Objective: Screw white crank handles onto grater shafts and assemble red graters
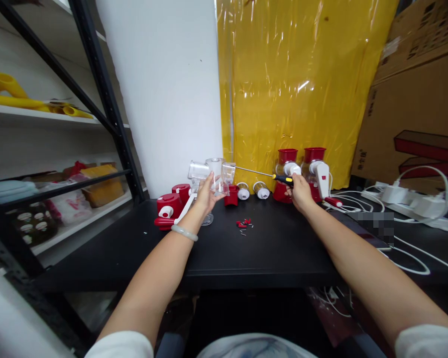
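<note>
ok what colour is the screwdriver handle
The screwdriver handle is black and yellow; it shows best in the head view.

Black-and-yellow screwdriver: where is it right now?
In the head view, right of centre, the screwdriver is in the right hand above the black table, pointing left toward the clear plastic part in the left hand.

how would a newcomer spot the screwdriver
Find the yellow sheet behind the black table. Low against that sheet, the screwdriver points left toward the clear plastic housing. It alone there has a long, thin metal shaft and black-and-yellow handle.
</note>
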Demonstrator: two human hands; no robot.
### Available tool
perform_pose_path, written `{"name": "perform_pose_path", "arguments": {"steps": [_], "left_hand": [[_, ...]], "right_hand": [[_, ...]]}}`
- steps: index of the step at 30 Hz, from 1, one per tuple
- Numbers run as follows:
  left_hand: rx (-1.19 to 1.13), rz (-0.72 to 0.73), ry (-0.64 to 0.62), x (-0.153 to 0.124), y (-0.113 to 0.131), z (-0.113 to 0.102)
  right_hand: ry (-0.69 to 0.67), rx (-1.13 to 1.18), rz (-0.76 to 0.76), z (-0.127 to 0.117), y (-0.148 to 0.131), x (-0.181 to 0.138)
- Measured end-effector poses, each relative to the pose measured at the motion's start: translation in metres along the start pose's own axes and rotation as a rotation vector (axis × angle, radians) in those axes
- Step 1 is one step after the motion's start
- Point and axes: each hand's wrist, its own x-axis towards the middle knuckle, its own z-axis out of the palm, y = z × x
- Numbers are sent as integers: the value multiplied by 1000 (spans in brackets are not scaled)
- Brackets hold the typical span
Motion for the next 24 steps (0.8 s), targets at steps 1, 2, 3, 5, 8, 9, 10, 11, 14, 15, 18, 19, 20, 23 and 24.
{"name": "perform_pose_path", "arguments": {"steps": [1,2,3,5,8,9,10,11,14,15,18,19,20,23,24], "left_hand": [[1,8,13,1,1,0],[1,19,31,2,2,0],[-1,34,55,3,3,-1],[-11,63,106,5,5,-3],[-35,76,164,8,11,-6],[-41,84,178,10,13,-7],[-46,95,191,10,15,-8],[-48,107,201,11,16,-8],[-53,137,219,10,19,-5],[-55,143,220,8,19,-3],[-57,169,204,2,19,3],[-50,179,192,0,19,4],[-36,187,179,-2,20,6],[37,190,148,-5,25,11],[59,179,139,-5,27,13]], "right_hand": [[-18,-7,14,-1,0,0],[-47,-3,27,-1,-1,0],[-84,7,39,-1,-1,0],[-175,18,56,-1,0,-1],[-309,-52,54,-3,4,-2],[-350,-104,42,-4,6,-2],[-389,-169,20,-5,8,-2],[-429,-243,-14,-6,10,-3],[-543,-504,-155,-9,14,-3],[-573,-593,-200,-9,16,-3],[-626,-809,-303,-8,21,-5],[-637,-853,-327,-6,23,-6],[-648,-882,-345,-4,25,-8],[-677,-910,-345,2,29,-15],[-685,-910,-329,4,30,-18]]}}
